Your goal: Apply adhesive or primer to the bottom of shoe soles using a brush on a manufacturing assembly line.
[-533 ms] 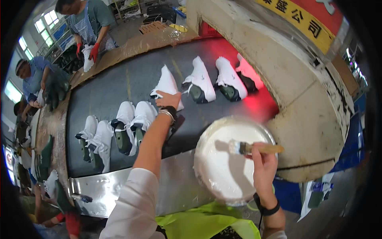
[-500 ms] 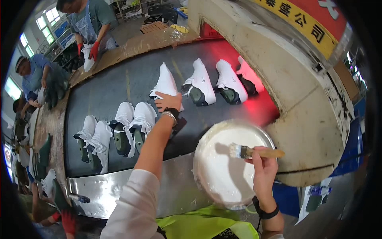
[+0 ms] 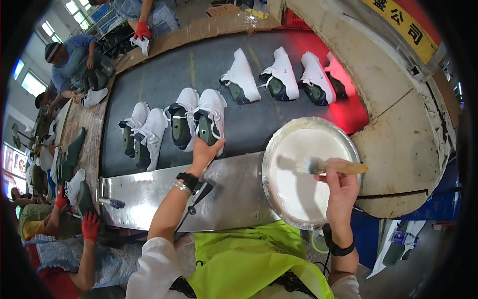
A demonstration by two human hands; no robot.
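Note:
My left hand [image 3: 205, 153] grips the heel end of a white sneaker [image 3: 215, 110], the rightmost of the near row, with a dark green shoe last [image 3: 203, 130] inside it. Just left of it stands another white sneaker [image 3: 185, 102], also on a last. Over a round metal basin [image 3: 268, 185] of white liquid, my right hand [image 3: 341, 192] closes round the wooden handle of a paintbrush [image 3: 348, 168]. White coats the bristles, which point left above the liquid. Part of the left fingers is hidden by the sneaker.
A dark conveyor belt [image 3: 164, 82] carries several sneakers toward a red-lit opening [image 3: 343, 99] in a beige machine [image 3: 393, 134]. A metal ledge [image 3: 234, 192] runs along its near edge, with a small brush [image 3: 112, 203] on it. Other people work at the left and far sides.
My left hand has let go of a far-row sneaker and moved nearer, onto the near-row sneaker. The brush remains above the basin. The view has shifted.

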